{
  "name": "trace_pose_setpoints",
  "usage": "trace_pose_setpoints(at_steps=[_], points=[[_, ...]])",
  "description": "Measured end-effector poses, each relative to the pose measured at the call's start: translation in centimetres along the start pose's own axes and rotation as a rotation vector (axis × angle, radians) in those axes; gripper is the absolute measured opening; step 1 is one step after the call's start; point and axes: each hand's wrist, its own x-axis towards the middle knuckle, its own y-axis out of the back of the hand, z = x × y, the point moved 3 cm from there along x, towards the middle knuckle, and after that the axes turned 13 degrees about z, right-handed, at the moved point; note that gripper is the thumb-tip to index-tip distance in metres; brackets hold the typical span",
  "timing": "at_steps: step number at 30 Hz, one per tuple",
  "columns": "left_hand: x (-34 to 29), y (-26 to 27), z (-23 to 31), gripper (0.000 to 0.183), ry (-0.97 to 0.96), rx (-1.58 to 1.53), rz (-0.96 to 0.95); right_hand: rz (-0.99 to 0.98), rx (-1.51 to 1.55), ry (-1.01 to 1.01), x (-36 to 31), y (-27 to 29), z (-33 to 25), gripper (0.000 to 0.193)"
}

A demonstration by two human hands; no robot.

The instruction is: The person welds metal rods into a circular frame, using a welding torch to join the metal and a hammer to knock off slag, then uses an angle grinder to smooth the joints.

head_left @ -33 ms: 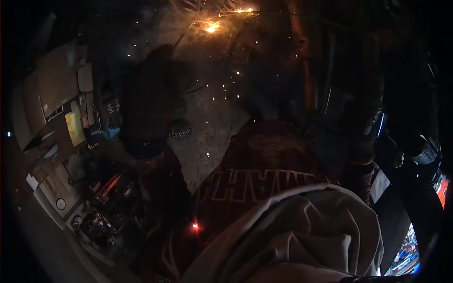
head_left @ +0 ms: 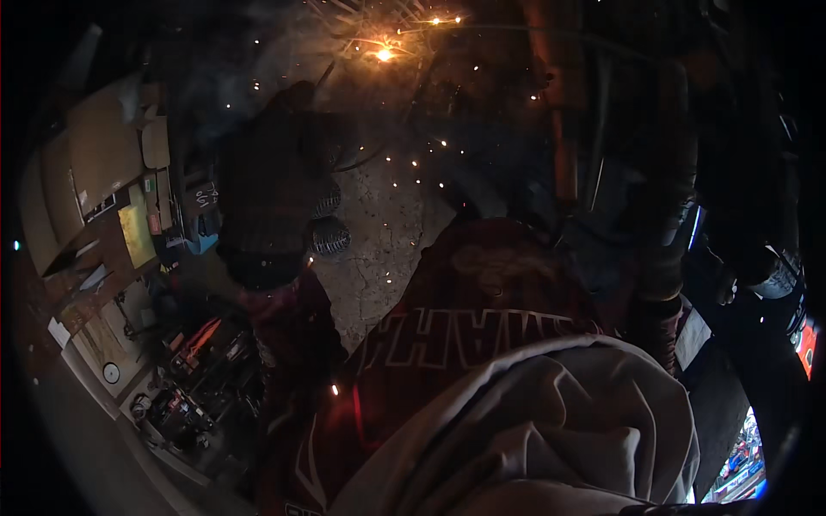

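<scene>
A bright orange glow (head_left: pixel 385 54) burns at the far end, throwing sparks and some smoke. My left hand (head_left: pixel 280 163) is in a dark, long-cuffed glove, to the left of and nearer than the glow. Beyond the glove's far end a thin dark rod (head_left: pixel 325 74) slants up toward it. Darkness hides the fingers, so I cannot tell whether they grip that rod. On the right side, my right arm (head_left: pixel 661 331) reaches away from me in a dark sleeve; its hand is lost in shadow. A dark red garment with pale lettering (head_left: pixel 447 335) covers my front.
Bunched pale cloth (head_left: pixel 551 421) lies close to me. Grey concrete floor (head_left: pixel 370 232) shows in the middle, beside a dark rounded thing with pale ridges (head_left: pixel 329 235). Cardboard pieces (head_left: pixel 103 142) and dark equipment (head_left: pixel 198 370) stand left. An orange-lit upright (head_left: pixel 564 155) stands at right.
The sparks are scattered differently, and the glow has shifted very slightly. A red light spot on my lap has given way to a white one. My left arm stays nearly still.
</scene>
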Motion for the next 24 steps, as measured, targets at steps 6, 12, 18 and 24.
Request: trace_pose_setpoints(at_steps=[6,12,18,24], points=[[-0.1,-1.4,-1.7,0.020,-0.099,-0.021,0.100,0.268,-1.282,0.691,-2.5,-5.2,1.5,0.032],[1.0,0.2,0.7,0.021,-0.431,0.276,-0.014,0.248,-1.297,0.621,-2.6,-6.1,2.0,0.026],[0.3,-0.3,-0.3,0.026,-0.095,0.055,-0.063,0.325,-1.345,0.561,-2.7,-7.0,2.3,0.025],[0.7,-0.6,-0.3,0.028,0.051,-0.059,-0.063,0.343,-1.286,0.529,-2.4,-6.3,2.3,0.026]])
